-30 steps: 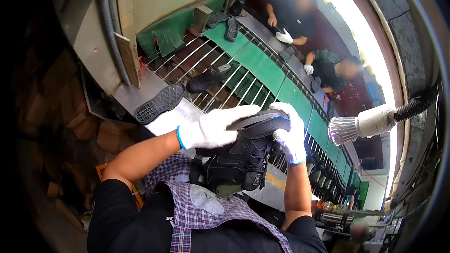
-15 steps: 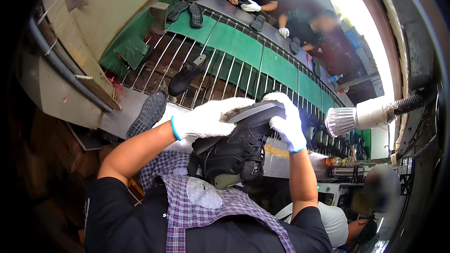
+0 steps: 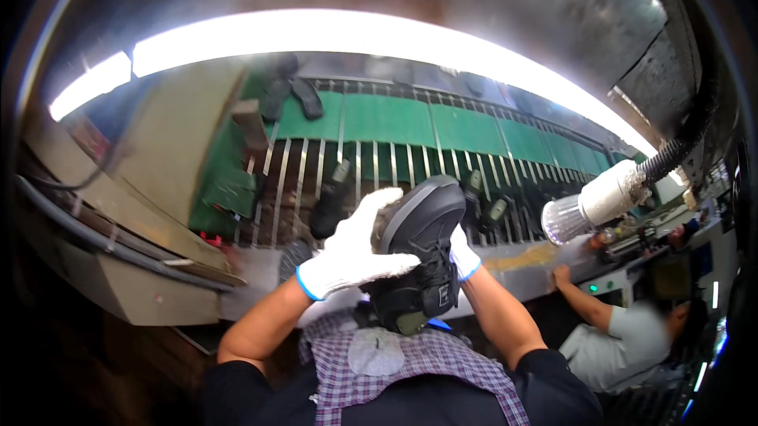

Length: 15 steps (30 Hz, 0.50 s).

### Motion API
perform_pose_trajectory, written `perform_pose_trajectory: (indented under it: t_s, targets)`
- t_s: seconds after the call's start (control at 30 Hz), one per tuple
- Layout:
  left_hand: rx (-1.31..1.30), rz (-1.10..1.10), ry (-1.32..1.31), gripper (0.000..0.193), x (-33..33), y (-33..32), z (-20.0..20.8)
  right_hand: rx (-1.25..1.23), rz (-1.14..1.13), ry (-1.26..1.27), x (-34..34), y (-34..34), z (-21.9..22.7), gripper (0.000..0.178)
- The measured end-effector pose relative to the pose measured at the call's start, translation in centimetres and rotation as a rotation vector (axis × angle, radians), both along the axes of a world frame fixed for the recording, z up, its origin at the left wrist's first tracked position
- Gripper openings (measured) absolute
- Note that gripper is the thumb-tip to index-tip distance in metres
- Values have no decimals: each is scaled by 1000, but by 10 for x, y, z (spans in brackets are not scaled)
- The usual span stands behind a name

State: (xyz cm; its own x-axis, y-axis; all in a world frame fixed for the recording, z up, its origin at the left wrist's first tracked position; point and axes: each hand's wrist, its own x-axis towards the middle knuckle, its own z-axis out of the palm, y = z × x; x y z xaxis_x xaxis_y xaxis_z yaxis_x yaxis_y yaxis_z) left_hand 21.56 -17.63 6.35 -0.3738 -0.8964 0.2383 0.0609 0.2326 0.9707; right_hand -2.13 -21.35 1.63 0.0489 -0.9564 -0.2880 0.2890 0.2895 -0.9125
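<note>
A black lace-up sneaker point(image 3: 433, 225) is held up in front of my chest, its rounded toe pointing away and its heel toward my apron. My left hand point(image 3: 357, 251), in a white knit glove with a blue cuff, is closed against the shoe's left side, one digit lying across it. My right hand point(image 3: 463, 254), gloved the same way, supports the right side; the shoe hides most of its fingers. Low on the shoe, near my checked apron point(image 3: 377, 375), a green patch shows at the heel.
Beyond the shoe runs a rack of metal rods point(image 3: 296, 189) with green sheeting point(image 3: 387, 122) and dark shoes on it. A lamp on a flexible neck point(image 3: 580, 209) juts in at right. Another person point(image 3: 612, 339) sits at right. A bright light strip point(image 3: 339, 31) arches across the top.
My view has tilted up and swung, bringing the light strip across the top. The shoe now stands more upright, toe up. My right hand has moved lower, behind its right side.
</note>
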Motion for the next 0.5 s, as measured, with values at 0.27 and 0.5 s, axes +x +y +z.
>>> perform_pose_trajectory:
  t_s: [0.27, 0.5]
  targets:
    - [68, -181, -242, 99, 71, -53, 43, -430, 525, 1173, 36, 42, 122, 51]
    - [234, -178, -85, 76, 38, -55, 28, -811, 149, 962, 13, 113, 86, 89]
